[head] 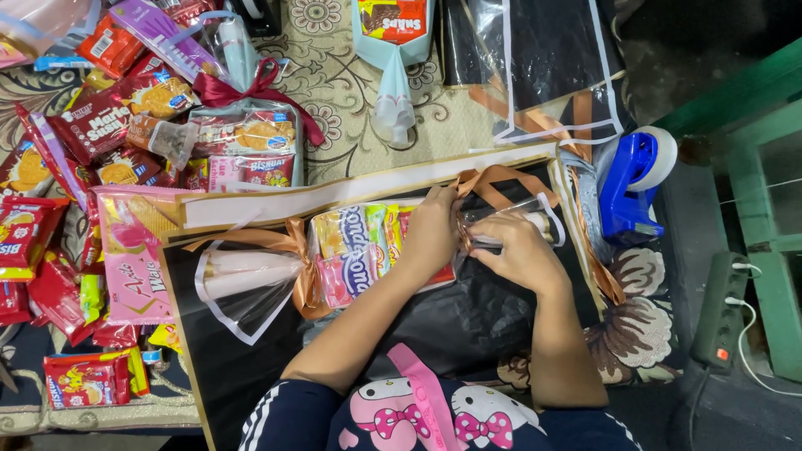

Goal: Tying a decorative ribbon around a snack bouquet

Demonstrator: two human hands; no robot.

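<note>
A view from above shows a person seated at a floor mat (351, 92) with a cream floral pattern. In front of them lies a clear cellophane snack bundle with white edging and copper satin ribbon (368, 250), resting on a sheet of black wrapping paper (468, 326) that covers the middle of the mat.

The left hand (430, 230) presses down on the colourful snack packets at the middle of the bundle, fingers curled over them. The right hand (518, 250) is closed around the bundle's narrow right end, pinching the gathered cellophane beside a copper ribbon loop (493, 179). The two hands sit just beside each other.

The bundle looks light but crinkly and slippery. The packets inside would likely shift if squeezed, and biscuits could crush. The tied necks at either end, where the cellophane is gathered and ribbon gives grip, seem the safest places to hold.

To the right, a blue tape dispenser with a roll of clear tape (635, 179) lies near the bundle's end. To the left, a heap of red and pink snack packets (92, 167) spreads across the mat. Above it, a finished bundle tied with dark red ribbon (246, 125) lies among them.
</note>
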